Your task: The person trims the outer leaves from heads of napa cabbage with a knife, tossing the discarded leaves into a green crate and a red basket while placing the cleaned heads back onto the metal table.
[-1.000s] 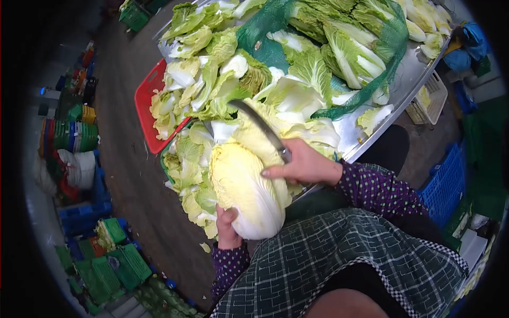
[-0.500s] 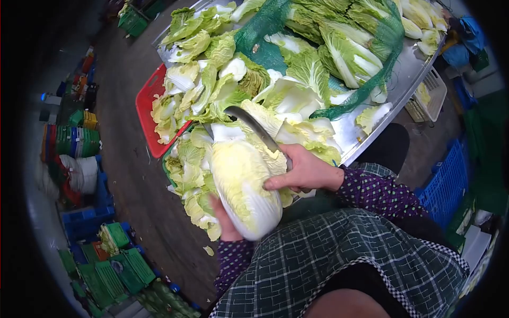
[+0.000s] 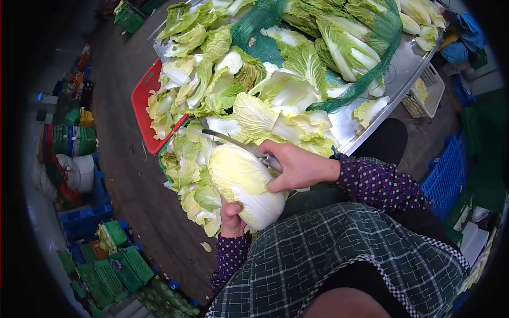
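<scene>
A trimmed napa cabbage (image 3: 245,183) lies between my two hands, its pale yellow top pointing up and left, its white base toward my apron. My left hand (image 3: 231,217) grips it from below at the left, thumb showing against its side and the other fingers hidden underneath. In my right hand (image 3: 302,165) is the handle of a knife (image 3: 233,140) with a dark curved blade, which extends left above the cabbage. The right thumb also rests on the cabbage's side. Loose cabbage leaves (image 3: 199,199) are heaped just beyond and left of it.
A metal table (image 3: 354,130) bears leaves, whole cabbages (image 3: 347,50) and a green mesh bag (image 3: 268,50). At its left, a red crate (image 3: 140,114) holds leaves. A white basket (image 3: 435,93) and a blue crate (image 3: 445,177) stand right. Stacked green crates (image 3: 122,267) are lower left.
The cabbage has tilted, its base swinging right and toward me. The knife blade has dropped flatter and pointed more left. My left thumb has come into view on the cabbage's side.
</scene>
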Tool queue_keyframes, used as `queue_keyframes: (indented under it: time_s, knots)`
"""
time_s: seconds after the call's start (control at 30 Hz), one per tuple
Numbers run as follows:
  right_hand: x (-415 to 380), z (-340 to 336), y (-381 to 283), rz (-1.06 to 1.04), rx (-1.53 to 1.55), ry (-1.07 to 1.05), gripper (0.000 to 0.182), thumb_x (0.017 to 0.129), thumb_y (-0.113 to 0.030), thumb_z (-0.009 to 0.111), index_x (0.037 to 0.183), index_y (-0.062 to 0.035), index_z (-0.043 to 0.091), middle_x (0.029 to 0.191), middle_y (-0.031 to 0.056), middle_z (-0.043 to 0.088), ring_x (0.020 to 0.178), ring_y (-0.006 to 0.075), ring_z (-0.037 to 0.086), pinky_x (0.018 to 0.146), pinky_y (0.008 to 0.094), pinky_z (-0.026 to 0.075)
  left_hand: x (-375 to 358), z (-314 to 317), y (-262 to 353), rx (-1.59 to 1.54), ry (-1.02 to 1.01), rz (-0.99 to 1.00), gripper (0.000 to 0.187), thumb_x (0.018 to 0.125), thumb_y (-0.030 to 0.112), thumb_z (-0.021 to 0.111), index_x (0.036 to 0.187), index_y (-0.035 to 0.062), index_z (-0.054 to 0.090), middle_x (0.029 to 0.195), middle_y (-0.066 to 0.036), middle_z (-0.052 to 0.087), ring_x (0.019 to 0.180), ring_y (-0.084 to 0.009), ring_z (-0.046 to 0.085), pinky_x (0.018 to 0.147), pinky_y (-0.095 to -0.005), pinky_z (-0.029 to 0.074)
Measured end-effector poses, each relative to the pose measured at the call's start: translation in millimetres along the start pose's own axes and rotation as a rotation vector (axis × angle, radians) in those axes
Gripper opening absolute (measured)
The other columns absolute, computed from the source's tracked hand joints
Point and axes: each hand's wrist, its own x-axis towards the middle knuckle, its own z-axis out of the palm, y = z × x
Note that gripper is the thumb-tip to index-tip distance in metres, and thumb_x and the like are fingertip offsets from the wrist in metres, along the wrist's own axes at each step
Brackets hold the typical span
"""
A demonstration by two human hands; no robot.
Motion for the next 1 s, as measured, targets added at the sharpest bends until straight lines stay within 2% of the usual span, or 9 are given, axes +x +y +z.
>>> queue_keyframes:
  time_s: [0.13, 0.3, 0.37, 0.43, 0.53, 0.67, 0.83, 0.93, 1.0]
  knots:
    - [2.6, 6.4, 28.8, -0.012, 0.042, 0.099, 0.056, 0.068, -0.010, 0.068, 0.118, 0.0068, 0.050, 0.102, 0.0171, 0.062, 0.092, 0.0199, 0.060, 0.082, 0.0313, 0.048, -0.8, 10.7, 2.9, -0.262, 0.040, 0.032, 0.104, 0.061, 0.039, 0.078, 0.141, -0.0007, 0.025, 0.129, -0.025, 0.047, 0.115, -0.0396, 0.052, 0.098, -0.0507, 0.045]
    - [-2.4, -21.3, 34.8, 0.104, -0.500, 0.439, 0.069, 0.066, -0.015, 0.073, 0.126, 0.0077, 0.047, 0.108, 0.0199, 0.063, 0.094, 0.0258, 0.062, 0.084, 0.0346, 0.048, 26.4, -0.4, 13.1, -0.808, -0.534, -0.111, 0.122, 0.059, 0.071, 0.072, 0.144, 0.0023, 0.019, 0.126, -0.039, 0.042, 0.113, -0.0537, 0.046, 0.089, -0.0640, 0.043]
    - [-8.6, -18.9, 34.9, -0.025, -0.298, 0.416, 0.081, 0.067, -0.036, 0.078, 0.129, 0.0053, 0.046, 0.102, 0.0221, 0.062, 0.087, 0.0307, 0.062, 0.077, 0.0397, 0.049, 26.2, 2.8, 5.1, -0.813, -0.630, -0.195, 0.110, 0.066, 0.072, 0.066, 0.144, 0.0077, 0.023, 0.125, -0.035, 0.044, 0.108, -0.0488, 0.051, 0.089, -0.0635, 0.043]
    - [-13.8, -16.2, 54.9, -0.018, -0.167, 0.299, 0.075, 0.066, -0.042, 0.080, 0.122, 0.0005, 0.053, 0.094, 0.0137, 0.064, 0.073, 0.0233, 0.062, 0.063, 0.0345, 0.051, 48.1, 21.0, -7.3, -0.680, -0.058, -0.144, 0.108, 0.067, 0.089, 0.037, 0.144, 0.0137, 0.029, 0.126, -0.030, 0.047, 0.098, -0.0465, 0.057, 0.073, -0.0641, 0.048]
    - [-38.5, -15.2, 60.6, 0.163, 0.679, 0.201, 0.059, 0.078, -0.029, 0.074, 0.124, -0.0034, 0.048, 0.073, 0.0020, 0.057, 0.048, 0.0057, 0.049, 0.044, 0.0197, 0.040, 78.6, 55.5, -4.3, 0.102, -0.135, -0.214, 0.086, 0.087, 0.074, 0.023, 0.146, 0.0109, 0.025, 0.139, -0.014, 0.043, 0.121, -0.0297, 0.048, 0.101, -0.0409, 0.041]
    - [-61.2, -24.5, 85.5, -0.017, 1.052, 0.379, 0.057, 0.090, -0.023, 0.061, 0.135, -0.0015, 0.034, 0.076, 0.0008, 0.055, 0.041, 0.0032, 0.042, 0.036, 0.0181, 0.035, 115.3, 53.7, -27.8, 0.214, -0.184, -0.176, 0.066, 0.094, 0.055, 0.040, 0.134, 0.0017, 0.041, 0.124, -0.017, 0.055, 0.105, -0.0254, 0.059, 0.089, -0.0390, 0.049]
    - [-100.9, -53.9, 155.3, -0.372, 1.691, 0.684, 0.053, 0.090, -0.037, 0.059, 0.130, -0.0048, 0.049, 0.122, 0.0131, 0.060, 0.112, 0.0245, 0.058, 0.096, 0.0420, 0.048, 120.6, 120.9, 3.2, 0.230, -0.278, -0.243, 0.036, 0.091, 0.019, 0.062, 0.118, -0.0038, 0.055, 0.111, -0.016, 0.061, 0.092, -0.0213, 0.062, 0.084, -0.0352, 0.052]
    - [-123.7, -99.3, 134.3, -0.367, 1.511, 1.051, 0.058, 0.092, -0.049, 0.047, 0.132, -0.0066, 0.048, 0.129, 0.0128, 0.056, 0.115, 0.0262, 0.056, 0.100, 0.0441, 0.043, 144.4, 98.3, -39.0, 0.686, -0.149, -0.199, 0.043, 0.092, 0.024, 0.060, 0.125, -0.0015, 0.051, 0.116, -0.022, 0.059, 0.094, -0.0274, 0.063, 0.088, -0.0380, 0.052]
    - [-132.5, -211.4, 121.4, -0.639, 1.350, 1.110, 0.049, 0.093, -0.026, 0.048, 0.137, -0.0063, 0.041, 0.128, 0.0138, 0.054, 0.115, 0.0254, 0.055, 0.096, 0.0423, 0.045, 159.7, 107.1, -55.7, 1.172, -0.284, 0.295, 0.048, 0.084, 0.031, 0.069, 0.113, -0.0049, 0.056, 0.101, -0.017, 0.064, 0.082, -0.0247, 0.065, 0.074, -0.0347, 0.052]
